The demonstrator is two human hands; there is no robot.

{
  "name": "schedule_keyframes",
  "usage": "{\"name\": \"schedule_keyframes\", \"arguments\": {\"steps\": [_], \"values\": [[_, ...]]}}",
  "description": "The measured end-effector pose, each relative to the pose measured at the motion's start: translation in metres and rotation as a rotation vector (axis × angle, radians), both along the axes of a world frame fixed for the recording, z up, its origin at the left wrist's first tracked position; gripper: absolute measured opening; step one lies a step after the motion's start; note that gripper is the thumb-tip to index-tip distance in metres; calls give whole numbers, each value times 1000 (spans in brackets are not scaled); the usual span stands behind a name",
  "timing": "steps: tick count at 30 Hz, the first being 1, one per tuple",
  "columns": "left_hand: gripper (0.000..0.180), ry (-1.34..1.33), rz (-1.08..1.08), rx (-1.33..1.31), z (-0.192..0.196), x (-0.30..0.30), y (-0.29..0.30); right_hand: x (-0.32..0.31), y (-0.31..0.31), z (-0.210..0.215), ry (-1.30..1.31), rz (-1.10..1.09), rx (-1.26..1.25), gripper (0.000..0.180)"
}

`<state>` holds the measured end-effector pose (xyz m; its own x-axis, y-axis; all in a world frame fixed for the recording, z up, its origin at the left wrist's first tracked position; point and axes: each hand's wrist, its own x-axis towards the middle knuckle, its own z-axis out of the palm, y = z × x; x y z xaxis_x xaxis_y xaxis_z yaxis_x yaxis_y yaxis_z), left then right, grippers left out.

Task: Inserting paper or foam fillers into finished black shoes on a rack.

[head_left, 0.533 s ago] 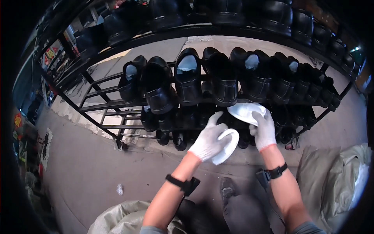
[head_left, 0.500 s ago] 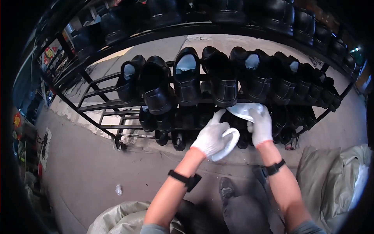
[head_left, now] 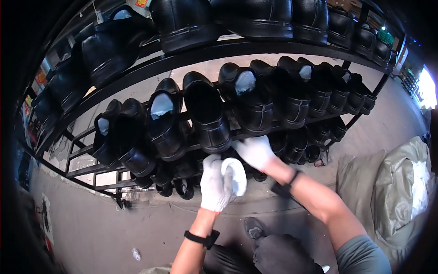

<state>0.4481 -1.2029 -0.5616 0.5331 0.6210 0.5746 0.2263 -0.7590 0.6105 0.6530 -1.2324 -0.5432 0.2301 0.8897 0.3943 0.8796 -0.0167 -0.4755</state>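
My left hand (head_left: 216, 183), in a white knitted glove, is closed around a curved white insole (head_left: 236, 177) held in front of the lower shelf. Close to it my right hand (head_left: 255, 152), gloved the same way, reaches in under the heel of a black shoe (head_left: 207, 118) on the middle shelf. Its fingertips are partly hidden and blurred, and no insole shows in it. Black shoes (head_left: 248, 102) stand in a row, heels toward me; some have pale insoles (head_left: 162, 105) visible inside. Darker shoes (head_left: 295, 144) sit on the lower shelf.
A black metal rack (head_left: 150, 64) carries the shoes, with its upper row (head_left: 182, 25) across the top of the view. Grey-green sacks (head_left: 392, 182) stand at the right. A crumpled clear scrap (head_left: 136, 254) lies on the floor (head_left: 100, 228) at the lower left.
The view has shifted, bringing the rack closer. My right hand has moved in under the middle-row shoe, and the insole it held is out of sight. The left hand still holds its insole.
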Motion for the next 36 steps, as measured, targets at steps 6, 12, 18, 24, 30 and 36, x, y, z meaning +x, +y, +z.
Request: {"name": "schedule_keyframes", "arguments": {"steps": [6, 12, 18, 24, 30, 36], "values": [[39, -236, -144, -763, 0, 110, -49, 1, -143, 7, 1007, -220, 294, 63], [32, 413, -283, -70, -22, 148, -41, 73, -90, 25, -196, -424, -103, 29], [23, 365, -256, -199, -41, 167, -51, 193, -45, -71, -741, -90, -316, 29], [104, 554, -466, -201, 14, 103, -83, 218, -40, -76, -608, -322, -569, 38], [19, 515, -99, -357, 161, -216, -143, -87, -69, 72, 57, 411, -179, 44], [28, 965, 745, -878, 116, -446, -332, -371, -113, 90, 153, 1721, -515, 46]]}}
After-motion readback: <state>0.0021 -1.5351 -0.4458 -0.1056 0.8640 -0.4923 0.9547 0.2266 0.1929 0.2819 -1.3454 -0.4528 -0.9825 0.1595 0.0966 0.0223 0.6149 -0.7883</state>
